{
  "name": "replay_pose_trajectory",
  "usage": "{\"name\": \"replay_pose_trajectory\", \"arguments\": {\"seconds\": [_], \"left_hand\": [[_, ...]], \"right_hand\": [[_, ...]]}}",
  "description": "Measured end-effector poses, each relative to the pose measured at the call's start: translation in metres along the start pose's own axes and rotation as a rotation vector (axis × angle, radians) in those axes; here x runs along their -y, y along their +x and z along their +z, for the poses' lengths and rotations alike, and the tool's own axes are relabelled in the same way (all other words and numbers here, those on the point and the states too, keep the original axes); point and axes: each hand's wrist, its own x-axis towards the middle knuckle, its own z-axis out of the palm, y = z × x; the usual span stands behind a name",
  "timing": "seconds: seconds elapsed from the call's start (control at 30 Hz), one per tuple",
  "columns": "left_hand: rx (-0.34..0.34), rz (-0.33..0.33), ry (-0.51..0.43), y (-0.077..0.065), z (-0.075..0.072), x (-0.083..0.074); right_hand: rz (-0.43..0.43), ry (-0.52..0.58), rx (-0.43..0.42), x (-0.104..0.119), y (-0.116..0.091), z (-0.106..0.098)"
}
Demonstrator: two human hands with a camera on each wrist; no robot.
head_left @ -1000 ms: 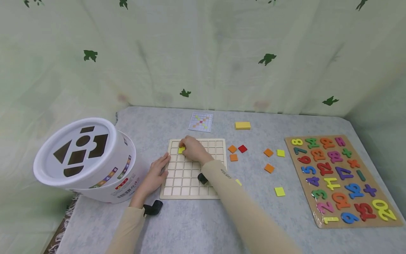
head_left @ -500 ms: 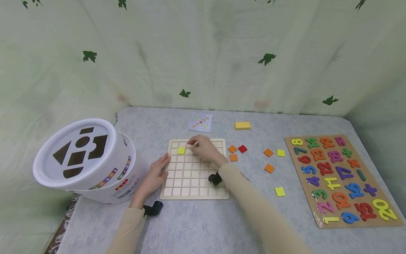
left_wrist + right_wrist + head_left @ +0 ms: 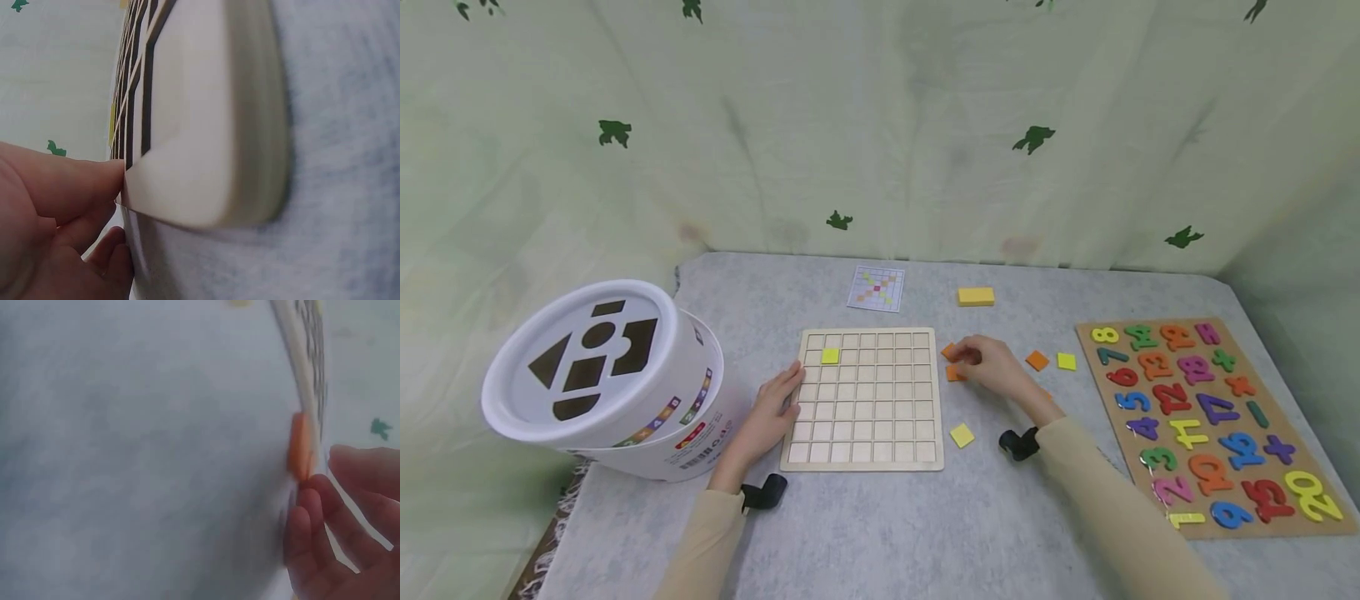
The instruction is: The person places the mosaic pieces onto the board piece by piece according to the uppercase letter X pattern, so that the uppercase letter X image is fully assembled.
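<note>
A wooden grid board (image 3: 788,400) lies flat mid-table, with one yellow square tile (image 3: 831,356) in its upper left. My left hand (image 3: 767,417) rests at the board's left edge; the left wrist view has its fingers against the rim (image 3: 206,187). Beyond the right edge, my right hand (image 3: 996,368) is low over two orange tiles, one farther (image 3: 948,351) and one nearer (image 3: 954,373). In the right wrist view its thumb and fingers are spread apart beside an orange tile (image 3: 299,447). The hand covers the red tile's place. A yellow tile (image 3: 962,435) lies below it.
A pattern card (image 3: 877,288) and a yellow block (image 3: 976,297) lie behind the board. Farther right are an orange tile (image 3: 1037,360), a yellow tile (image 3: 1066,361) and a number puzzle board (image 3: 1123,442). A white lidded bucket (image 3: 625,417) stands left.
My right hand has let go of the yellow tile, leaving it on the board, and moved right to the orange tiles. The left hand has stayed at the board's edge.
</note>
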Motion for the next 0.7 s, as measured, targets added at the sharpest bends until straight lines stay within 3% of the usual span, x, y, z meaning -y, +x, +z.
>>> {"name": "replay_pose_trajectory", "arguments": {"seconds": [0.17, 0.4, 0.7], "left_hand": [[-0.003, 0.002, 0.004, 0.0006, -0.0001, 0.0000], [-0.005, 0.006, 0.007, 0.0013, 0.0007, 0.0006], [-0.002, -0.013, 0.012, 0.0009, 0.0009, -0.0004]], "right_hand": [[-0.047, -0.043, 0.004, -0.0117, -0.0072, -0.0007], [-0.113, -0.151, 0.013, -0.0081, -0.0058, 0.0020], [-0.162, -0.136, 0.006, -0.0058, -0.0011, 0.0026]]}}
